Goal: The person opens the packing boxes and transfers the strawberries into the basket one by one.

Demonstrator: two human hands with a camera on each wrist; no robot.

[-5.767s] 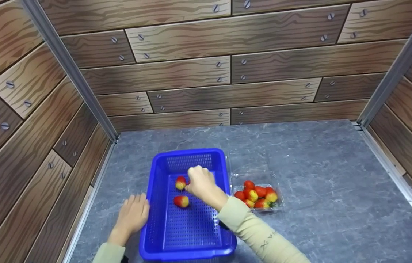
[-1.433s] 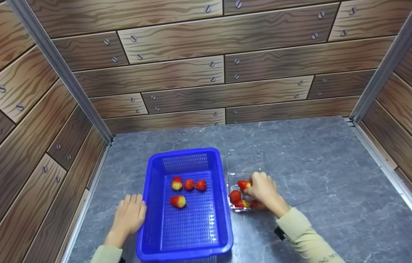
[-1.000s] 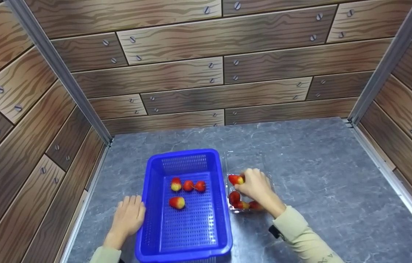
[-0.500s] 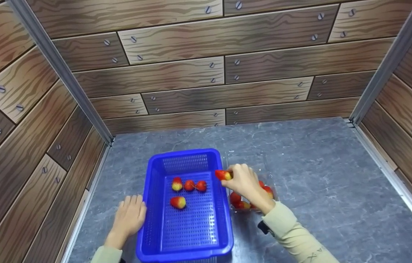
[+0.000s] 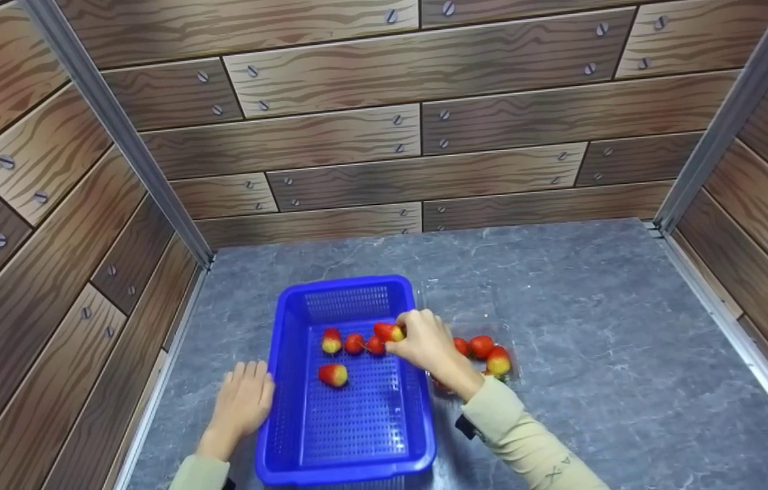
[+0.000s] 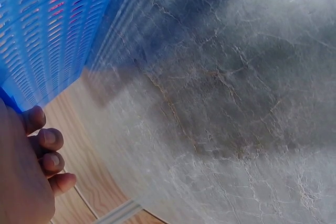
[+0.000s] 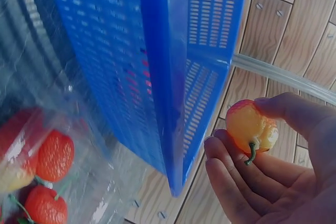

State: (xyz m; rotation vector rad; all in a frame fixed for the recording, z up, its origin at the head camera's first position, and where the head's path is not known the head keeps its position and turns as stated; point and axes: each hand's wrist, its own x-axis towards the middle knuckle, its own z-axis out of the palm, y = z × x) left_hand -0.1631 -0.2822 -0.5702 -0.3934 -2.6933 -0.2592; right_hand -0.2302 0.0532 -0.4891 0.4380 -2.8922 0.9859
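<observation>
1. Clock dirs as in head view: 12 = far side, 6 = person's side.
2. R hand: reaches in across basket's 2–3 o'clock edge; thumb + fingers pinching a red/yellow fruit. Per R wrist view, thumb's on top, fingertips under, green stem hanging free.
3. Held fruit pos.: in the air over basket, approx. 1 o'clock of its ctr; overlaps part of a red one below in head view.
4. L hand: at basket's 9 o'clock side, by the rim; fingers relaxed & side by side, pointing approx. 12 in head view, tips slightly bent in L wrist view.
5. Blue basket: perforated, long axis approx. 12–6. Inside, rel. to ctr: red/yellow piece at 11; red piece at 12; 2nd red piece at 1, thin stem btwn the two; another red/yellow piece at 10, nr ctr.
6. Clear box: just beside basket, at 3; its see-thru lid lies folded back toward 12. Box fruits: mix of red & red/yellow, exact no. unclear, as R forearm hides some.
7. R sleeve: pale green, dark lettering, black strap at cuff. L sleeve: same colour.
8. Table: grey, marbled; wood-print back wall at 12, similar panels at 9 & 3, metal strips at corners.
</observation>
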